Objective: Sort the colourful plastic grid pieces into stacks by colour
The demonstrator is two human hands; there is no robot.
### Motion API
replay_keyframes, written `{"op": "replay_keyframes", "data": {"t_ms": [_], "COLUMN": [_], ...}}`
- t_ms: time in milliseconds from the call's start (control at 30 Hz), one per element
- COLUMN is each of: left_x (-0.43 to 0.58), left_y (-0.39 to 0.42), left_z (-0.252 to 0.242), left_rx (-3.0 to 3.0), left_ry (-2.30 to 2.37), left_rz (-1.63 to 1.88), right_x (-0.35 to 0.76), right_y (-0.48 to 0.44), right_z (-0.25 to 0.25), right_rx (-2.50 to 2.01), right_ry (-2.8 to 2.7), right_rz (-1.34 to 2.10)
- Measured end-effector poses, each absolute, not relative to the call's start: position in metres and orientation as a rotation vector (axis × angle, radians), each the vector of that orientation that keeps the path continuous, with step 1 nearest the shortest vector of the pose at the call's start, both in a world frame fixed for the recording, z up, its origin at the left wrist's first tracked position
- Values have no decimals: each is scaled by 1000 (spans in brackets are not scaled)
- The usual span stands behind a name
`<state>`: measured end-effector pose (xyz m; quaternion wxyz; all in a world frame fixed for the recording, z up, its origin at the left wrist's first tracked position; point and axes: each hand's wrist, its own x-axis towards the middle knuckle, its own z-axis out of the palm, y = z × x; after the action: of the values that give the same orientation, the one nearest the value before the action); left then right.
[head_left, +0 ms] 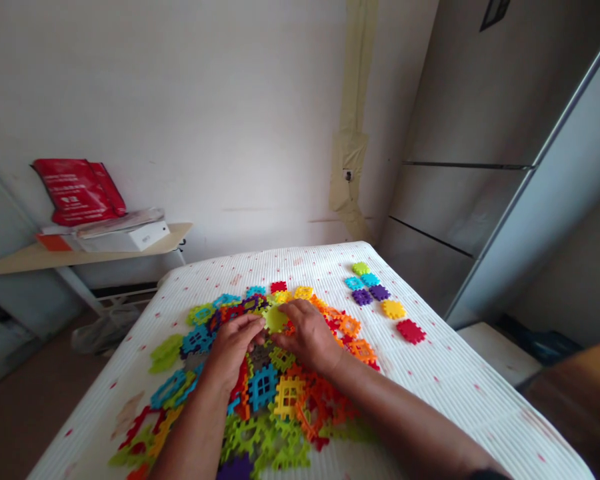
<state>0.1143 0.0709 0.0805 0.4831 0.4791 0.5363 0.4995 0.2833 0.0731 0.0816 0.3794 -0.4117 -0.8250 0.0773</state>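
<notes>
A lime green toothed building piece is held between my two hands, above a heap of plastic pieces on the table. My left hand pinches its left edge with closed fingers. From the right, my right hand grips the same piece, its thumb below and its fingers over the upper edge. Beneath and around the hands lie interlocking pieces in many colours, among them a blue window-shaped piece, a yellow window-shaped piece and orange frame pieces. My hands hide part of the heap.
Several separate pieces lie on the right of the white table cover, including a red square and a yellow one. A grey refrigerator stands at right. On the left, a shelf carries a red bag and boxes.
</notes>
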Motion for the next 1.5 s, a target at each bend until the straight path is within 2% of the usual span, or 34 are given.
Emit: {"op": "replay_keyframes", "data": {"t_ms": [200,367,500,600,800,1500], "left_x": [117,117,113,111,109,107], "left_y": [69,68,69,71,74,74], "left_z": [82,85,84,82,78,78], "left_rx": [1173,1179,1157,1152,1125,1117], "left_ry": [1243,1270,1280,1278,1298,1342], "left_rz": [1210,1201,1218,1217,1188,1198], "right_x": [282,310,372,422,473,472], "right_y": [69,103,155,188,221,245], "right_z": [86,85,88,91,82,62], "right_rx": [-1118,-1183,-1543,-1981,-2236,-2403], "right_ry": [-2086,-1976,-1866,-1784,-1668,-1723], "right_rz": [196,248,87,-30,-49,-46]}}
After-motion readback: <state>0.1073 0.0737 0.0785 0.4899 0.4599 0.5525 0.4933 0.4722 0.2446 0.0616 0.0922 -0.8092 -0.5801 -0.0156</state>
